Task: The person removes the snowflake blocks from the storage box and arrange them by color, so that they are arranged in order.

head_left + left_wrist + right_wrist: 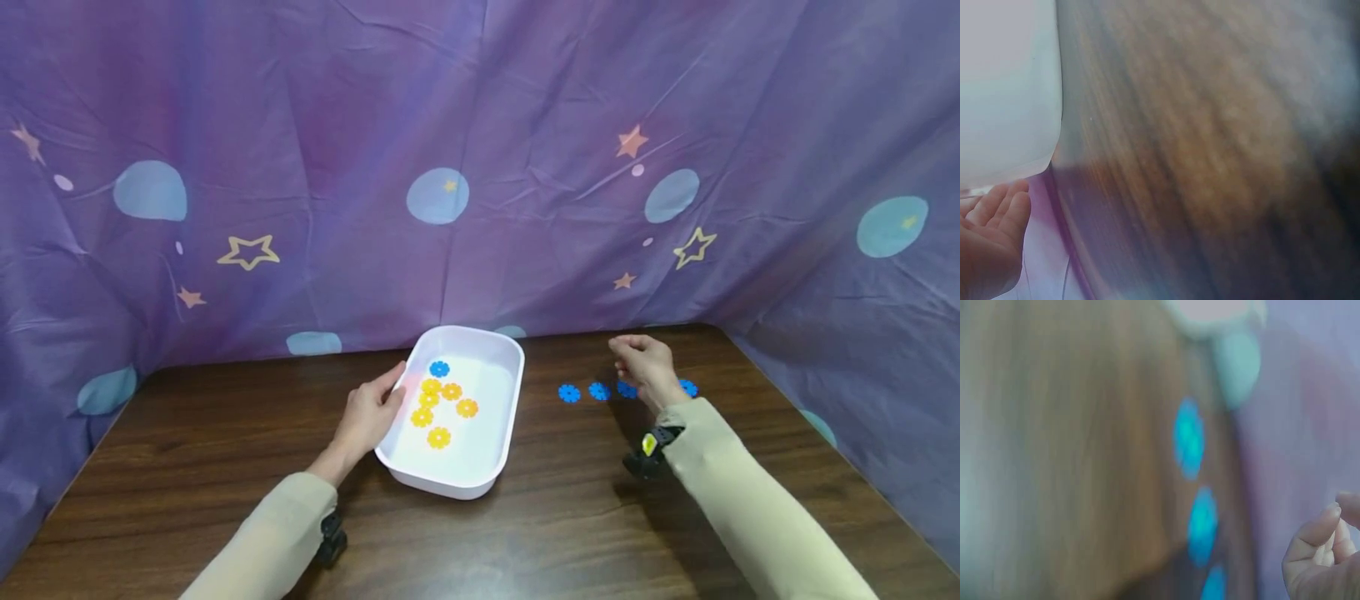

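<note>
A white plastic tray (495, 450) stands on the table, with several yellow flower-shaped discs (438, 437) and one blue flower-shaped disc (439, 368) inside. My left hand (369, 412) grips its left side, thumb at the rim; the left wrist view shows the fingers (1013, 209) against its outside. To the right, blue flower-shaped discs (569, 392) lie in a row. Over that row is my right hand (647, 367), its fingers curled and thumb and forefinger tips together. No disc shows between them in the right wrist view. The hand and wrist hide part of the row.
The brown wooden table (562, 533) runs up to a purple curtain (360, 167) with stars and planets, which hangs behind and along both sides. A dark camera band (652, 450) sits on the right wrist, another (330, 540) on the left.
</note>
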The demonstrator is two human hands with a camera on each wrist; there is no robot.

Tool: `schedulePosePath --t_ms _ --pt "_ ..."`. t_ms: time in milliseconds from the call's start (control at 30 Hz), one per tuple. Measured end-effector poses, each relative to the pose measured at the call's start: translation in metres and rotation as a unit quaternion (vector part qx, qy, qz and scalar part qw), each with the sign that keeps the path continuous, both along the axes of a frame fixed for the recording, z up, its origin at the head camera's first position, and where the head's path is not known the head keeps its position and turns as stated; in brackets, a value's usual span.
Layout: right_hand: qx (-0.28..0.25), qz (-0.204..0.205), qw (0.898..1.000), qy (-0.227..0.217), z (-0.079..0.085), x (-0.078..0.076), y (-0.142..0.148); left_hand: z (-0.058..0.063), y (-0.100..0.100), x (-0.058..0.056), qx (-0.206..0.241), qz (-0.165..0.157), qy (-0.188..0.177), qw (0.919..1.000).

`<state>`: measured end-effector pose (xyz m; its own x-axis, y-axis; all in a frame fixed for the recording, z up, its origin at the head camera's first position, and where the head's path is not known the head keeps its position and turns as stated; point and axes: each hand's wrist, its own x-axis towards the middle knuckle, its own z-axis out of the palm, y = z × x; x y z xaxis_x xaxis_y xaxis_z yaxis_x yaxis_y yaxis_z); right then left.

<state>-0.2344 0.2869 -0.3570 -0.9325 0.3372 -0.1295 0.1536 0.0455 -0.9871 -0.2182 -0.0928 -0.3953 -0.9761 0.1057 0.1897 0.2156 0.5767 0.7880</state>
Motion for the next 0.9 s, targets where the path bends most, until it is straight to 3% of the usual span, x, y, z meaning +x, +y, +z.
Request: schedulePosePath --t_ms 133,333,467,533,667,833,900 --pt "-0.052 0.036 0.998 0.023 0.016 -0.015 -0.053 -0.001 -0.001 0.0 0.002 0.002 0.002 1.0" --pt "-0.09 0.051 0.994 0.025 0.037 -0.027 -0.128 -0.001 -0.001 0.0 0.006 0.005 0.003 1.0" --pt "-0.119 0.056 0.991 -0.006 0.048 -0.023 -0.167 0.001 0.0 0.0 0.007 0.004 0.003 1.0" --pt "-0.133 0.059 0.989 -0.028 0.043 -0.027 -0.181 0.002 0.0 0.0 0.008 0.004 0.006 0.9999" --pt "-0.153 0.07 0.985 -0.03 0.013 -0.044 -0.197 0.002 0.0 0.0 0.007 0.005 0.013 0.9999" --pt "-0.153 0.092 0.984 0.007 -0.103 -0.123 -0.193 0.0 -0.002 -0.001 0.005 0.007 0.021 0.9997" --pt "-0.141 0.083 0.987 0.001 -0.154 -0.16 -0.19 -0.001 -0.002 -0.001 0.005 0.007 0.021 0.9998"
